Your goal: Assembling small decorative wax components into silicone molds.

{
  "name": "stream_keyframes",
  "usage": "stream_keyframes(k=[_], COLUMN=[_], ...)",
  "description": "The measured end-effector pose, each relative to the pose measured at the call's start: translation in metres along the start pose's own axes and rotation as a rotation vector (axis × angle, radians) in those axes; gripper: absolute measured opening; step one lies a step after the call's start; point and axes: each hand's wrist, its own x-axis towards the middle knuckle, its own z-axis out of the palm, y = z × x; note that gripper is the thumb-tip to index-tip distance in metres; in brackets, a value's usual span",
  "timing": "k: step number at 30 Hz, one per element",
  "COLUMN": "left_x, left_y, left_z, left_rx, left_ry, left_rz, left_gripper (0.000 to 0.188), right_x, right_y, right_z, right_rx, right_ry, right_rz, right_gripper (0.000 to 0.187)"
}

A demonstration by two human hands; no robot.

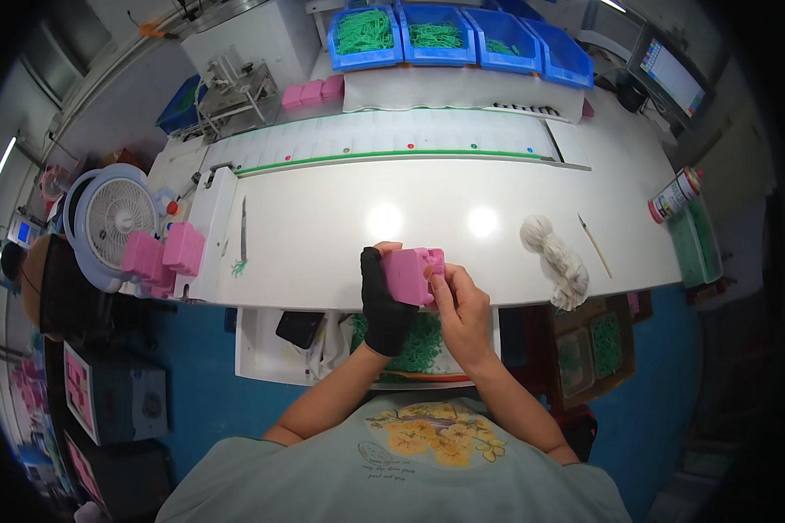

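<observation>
A pink box-shaped piece point(406, 279) is held up over the front edge of the white table. My left hand point(384, 303), in a black glove with bare fingertips, is wrapped round its left side. My right hand point(464, 314) is bare and closed at the piece's right edge, thumb and fingers pressed against small knobs and notches there. Whether those fingers also grip a smaller part is hidden. Below my hands, a drawer point(249, 353) stands pulled out, with small green plastic pieces point(423, 344) and a dark phone-like object point(301, 328) in it.
Tweezers point(243, 231) lie at left near a fan point(118, 222) and stacked pink blocks point(183, 248). To the right are a white rag bundle point(554, 257), a thin brush-like tool point(595, 244) and a spray can point(674, 196). Blue bins point(366, 61) line the back.
</observation>
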Motion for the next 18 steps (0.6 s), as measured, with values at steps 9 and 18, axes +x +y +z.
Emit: stream_keyframes(k=[9,18], left_x=[-0.002,-0.010], left_y=[-0.001,-0.008], left_z=[0.002,0.002], left_rx=[-0.171,0.082], left_ry=[-0.066,-0.062], left_rz=[-0.099,0.029], left_gripper=[0.038,0.042], right_x=[0.005,0.006], right_y=[0.026,0.016], right_z=[-0.010,-0.008], right_rx=[0.152,0.169], right_ry=[-0.034,0.024], right_rz=[0.061,0.091], right_gripper=[0.018,0.024])
